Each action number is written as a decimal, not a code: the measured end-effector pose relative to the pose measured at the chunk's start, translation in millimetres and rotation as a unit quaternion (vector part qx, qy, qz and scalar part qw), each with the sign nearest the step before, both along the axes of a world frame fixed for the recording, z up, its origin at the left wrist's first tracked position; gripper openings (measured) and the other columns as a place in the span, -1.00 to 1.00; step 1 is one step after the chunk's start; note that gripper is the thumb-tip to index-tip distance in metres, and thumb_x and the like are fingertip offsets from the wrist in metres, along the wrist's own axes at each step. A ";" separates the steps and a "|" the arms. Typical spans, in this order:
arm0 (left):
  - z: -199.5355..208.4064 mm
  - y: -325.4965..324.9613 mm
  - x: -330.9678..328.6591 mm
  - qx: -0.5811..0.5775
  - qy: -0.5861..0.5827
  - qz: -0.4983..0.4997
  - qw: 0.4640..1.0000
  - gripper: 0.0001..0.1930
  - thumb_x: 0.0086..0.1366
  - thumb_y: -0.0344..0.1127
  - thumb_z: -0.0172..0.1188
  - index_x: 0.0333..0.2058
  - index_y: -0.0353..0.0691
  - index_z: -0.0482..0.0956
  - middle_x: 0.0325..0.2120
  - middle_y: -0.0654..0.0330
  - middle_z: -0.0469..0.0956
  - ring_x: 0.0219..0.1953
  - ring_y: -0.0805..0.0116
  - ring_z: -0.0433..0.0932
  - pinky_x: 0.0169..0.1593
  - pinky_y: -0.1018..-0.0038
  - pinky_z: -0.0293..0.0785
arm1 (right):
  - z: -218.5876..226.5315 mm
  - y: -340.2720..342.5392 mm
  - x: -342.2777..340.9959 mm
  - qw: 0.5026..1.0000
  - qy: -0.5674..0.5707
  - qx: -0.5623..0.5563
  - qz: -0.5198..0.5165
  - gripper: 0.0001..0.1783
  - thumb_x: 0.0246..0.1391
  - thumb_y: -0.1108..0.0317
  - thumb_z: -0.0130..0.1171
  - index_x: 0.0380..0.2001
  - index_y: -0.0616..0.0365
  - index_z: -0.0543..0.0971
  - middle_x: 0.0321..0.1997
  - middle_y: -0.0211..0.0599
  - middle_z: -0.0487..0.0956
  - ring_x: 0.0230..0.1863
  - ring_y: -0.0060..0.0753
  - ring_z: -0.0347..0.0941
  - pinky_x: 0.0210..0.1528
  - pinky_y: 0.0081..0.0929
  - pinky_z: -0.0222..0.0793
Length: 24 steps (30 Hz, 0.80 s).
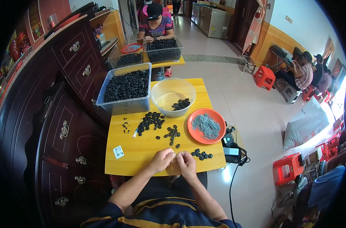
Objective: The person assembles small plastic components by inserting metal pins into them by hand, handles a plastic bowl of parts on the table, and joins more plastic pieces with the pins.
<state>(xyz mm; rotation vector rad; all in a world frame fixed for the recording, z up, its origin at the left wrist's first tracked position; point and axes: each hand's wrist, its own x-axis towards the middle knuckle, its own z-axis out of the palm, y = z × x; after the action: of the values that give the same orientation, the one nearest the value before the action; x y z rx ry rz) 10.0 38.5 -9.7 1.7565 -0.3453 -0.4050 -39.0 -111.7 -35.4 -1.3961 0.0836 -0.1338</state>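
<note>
My left hand [162,160] and my right hand [186,164] meet at the near edge of the yellow table [131,159], fingertips pinched close together. Whatever lies between them is too small to make out. Just beyond are loose black oval pieces [172,133], with a larger pile [150,121] farther left. Beside my right hand sits a small group of black pieces [202,154]. An orange-red plate [194,137] holds many small grey-blue parts [206,126]. Some black pieces rest in a clear round bowl [163,95].
A clear bin [123,103] full of black pieces stands at the back left. A white label [118,152], a small pen-like stick [135,133] and tiny dark bits [125,125] lie leftward. Dark drawers [72,125] border the left. Across, another person [156,28] sits by more bins [164,49].
</note>
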 end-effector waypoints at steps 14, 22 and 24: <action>2.4 -9.7 -10.0 -0.098 0.026 0.124 0.987 -0.86 0.44 -0.33 0.09 -0.32 -0.25 0.50 -0.51 0.35 0.50 -0.54 0.63 0.44 -0.43 0.63 0.42 | 4.0 10.1 0.3 0.999 0.027 0.028 -0.023 -0.83 0.33 0.34 0.12 -0.31 0.21 0.50 -0.47 -0.52 0.50 -0.46 -0.72 0.39 -0.38 -0.70 0.33; -18.0 -16.3 -9.7 -0.082 -0.063 0.143 0.984 -0.88 0.45 -0.38 0.08 -0.31 -0.25 0.48 -0.52 0.39 0.46 -0.52 0.67 0.40 -0.43 0.66 0.38 | 10.8 18.3 0.1 0.989 -0.032 -0.116 -0.088 -0.87 0.21 0.41 0.24 -0.35 0.24 0.54 -0.51 -0.45 0.53 -0.48 -0.66 0.43 -0.39 -0.62 0.40; -21.1 -17.5 -8.2 -0.100 -0.075 0.169 0.978 -0.89 0.41 -0.40 0.10 -0.33 -0.28 0.49 -0.53 0.37 0.47 -0.54 0.64 0.40 -0.44 0.62 0.37 | 5.8 18.1 3.9 0.976 -0.073 -0.176 -0.111 -0.88 0.18 0.42 0.26 -0.36 0.24 0.55 -0.52 -0.39 0.54 -0.50 -0.61 0.45 -0.39 -0.59 0.40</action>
<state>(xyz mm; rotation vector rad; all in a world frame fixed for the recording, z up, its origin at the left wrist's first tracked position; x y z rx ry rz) 1.7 20.9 -30.8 1.6134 -0.1810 0.0078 -35.2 -93.6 -29.7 -1.7230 0.0967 -0.4536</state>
